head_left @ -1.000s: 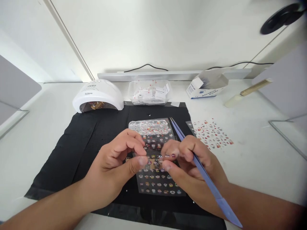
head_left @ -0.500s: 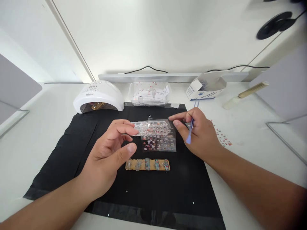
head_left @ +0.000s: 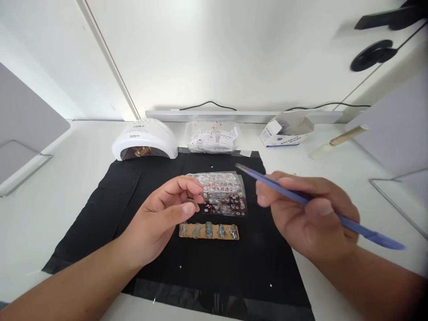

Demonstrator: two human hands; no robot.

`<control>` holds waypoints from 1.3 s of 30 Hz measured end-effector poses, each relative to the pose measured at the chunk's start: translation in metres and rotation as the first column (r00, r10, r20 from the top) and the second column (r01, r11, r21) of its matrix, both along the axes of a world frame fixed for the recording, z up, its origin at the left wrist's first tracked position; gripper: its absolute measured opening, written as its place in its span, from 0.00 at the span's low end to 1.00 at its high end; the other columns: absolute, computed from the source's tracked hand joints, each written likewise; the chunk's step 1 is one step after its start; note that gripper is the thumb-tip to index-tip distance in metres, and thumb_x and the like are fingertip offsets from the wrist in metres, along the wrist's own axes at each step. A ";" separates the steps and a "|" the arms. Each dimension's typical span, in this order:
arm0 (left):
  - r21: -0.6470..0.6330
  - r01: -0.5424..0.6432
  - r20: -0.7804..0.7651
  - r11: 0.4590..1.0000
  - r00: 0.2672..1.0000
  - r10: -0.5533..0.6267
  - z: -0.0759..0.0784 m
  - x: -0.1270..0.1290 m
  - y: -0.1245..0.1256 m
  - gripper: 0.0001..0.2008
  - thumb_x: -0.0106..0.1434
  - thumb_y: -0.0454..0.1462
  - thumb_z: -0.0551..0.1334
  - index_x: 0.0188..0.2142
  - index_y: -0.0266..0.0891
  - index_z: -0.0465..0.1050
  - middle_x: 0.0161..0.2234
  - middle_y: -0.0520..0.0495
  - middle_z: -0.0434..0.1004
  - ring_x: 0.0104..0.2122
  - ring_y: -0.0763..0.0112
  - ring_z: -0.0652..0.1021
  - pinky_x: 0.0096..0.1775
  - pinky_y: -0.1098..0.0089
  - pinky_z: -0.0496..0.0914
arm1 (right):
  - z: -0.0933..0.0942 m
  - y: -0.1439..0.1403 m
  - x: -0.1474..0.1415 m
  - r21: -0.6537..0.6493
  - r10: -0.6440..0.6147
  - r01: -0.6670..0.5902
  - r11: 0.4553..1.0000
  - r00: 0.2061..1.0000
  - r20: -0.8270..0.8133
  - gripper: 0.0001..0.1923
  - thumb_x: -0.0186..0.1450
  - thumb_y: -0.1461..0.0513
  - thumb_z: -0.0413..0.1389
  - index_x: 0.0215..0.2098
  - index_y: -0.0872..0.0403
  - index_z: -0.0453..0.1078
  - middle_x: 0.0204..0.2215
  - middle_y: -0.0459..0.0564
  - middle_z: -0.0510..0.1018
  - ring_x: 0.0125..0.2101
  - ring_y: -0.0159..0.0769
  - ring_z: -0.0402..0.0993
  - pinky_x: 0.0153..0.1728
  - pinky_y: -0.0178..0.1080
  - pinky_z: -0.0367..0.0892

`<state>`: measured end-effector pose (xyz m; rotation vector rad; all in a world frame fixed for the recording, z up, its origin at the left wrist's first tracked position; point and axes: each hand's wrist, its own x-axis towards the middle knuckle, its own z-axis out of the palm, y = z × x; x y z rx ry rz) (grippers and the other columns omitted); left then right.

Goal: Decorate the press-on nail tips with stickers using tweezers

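My right hand (head_left: 309, 214) grips a pair of blue-purple tweezers (head_left: 287, 191), their metal tips pointing up and left above the mat. Its fingers and thumb close around the shaft, and the flat end sticks out past the palm. My left hand (head_left: 160, 218) is loosely curled, thumb apart from the fingers, with nothing visible in it. Beside its fingertips lie clear sheets of small nail stickers (head_left: 225, 196), partly overlapping. Nearer to me, a tan strip (head_left: 197, 236) bears several decorated false nails (head_left: 209, 229). Both rest on a black mat (head_left: 234, 267).
A white nail lamp (head_left: 147, 133) stands back left, with gold-coloured items inside. A clear plastic tub (head_left: 192, 136) of packets sits behind the mat. To the right are an alcohol pad box (head_left: 284, 136) and a gold-handled brush (head_left: 347, 136). Small white specks dot the mat.
My right hand has drawn back right and turned over, bringing the tweezers from a tucked position to pointing across the mat. My left fingers have curled in slightly. The view has shifted a little.
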<state>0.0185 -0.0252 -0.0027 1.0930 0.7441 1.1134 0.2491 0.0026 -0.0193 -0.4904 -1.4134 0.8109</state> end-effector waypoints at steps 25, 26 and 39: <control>-0.082 0.143 0.030 0.986 0.989 -0.141 -0.003 -0.003 -0.004 0.07 0.64 0.39 0.66 0.42 0.43 0.77 0.47 0.50 0.70 0.42 0.73 0.70 0.47 0.75 0.66 | -0.007 -0.022 -0.003 -0.230 0.396 -0.399 0.888 0.916 -0.061 0.07 0.71 0.61 0.52 0.45 0.47 0.72 0.30 0.48 0.82 0.29 0.37 0.76 0.30 0.43 0.71; -0.082 0.144 0.028 0.986 0.989 -0.142 -0.004 -0.002 -0.004 0.07 0.64 0.39 0.66 0.42 0.43 0.77 0.47 0.50 0.70 0.42 0.73 0.70 0.47 0.75 0.66 | -0.007 -0.022 -0.003 -0.230 0.395 -0.398 0.888 0.917 -0.060 0.07 0.71 0.61 0.52 0.45 0.47 0.72 0.30 0.48 0.83 0.29 0.38 0.76 0.30 0.44 0.71; -0.103 0.130 0.010 0.986 0.992 -0.130 -0.004 -0.003 -0.003 0.07 0.63 0.39 0.67 0.41 0.44 0.77 0.46 0.51 0.71 0.44 0.72 0.69 0.45 0.76 0.65 | -0.006 -0.020 -0.003 -0.233 0.396 -0.395 0.889 0.917 -0.046 0.06 0.71 0.60 0.53 0.44 0.47 0.72 0.28 0.47 0.82 0.27 0.37 0.76 0.28 0.43 0.71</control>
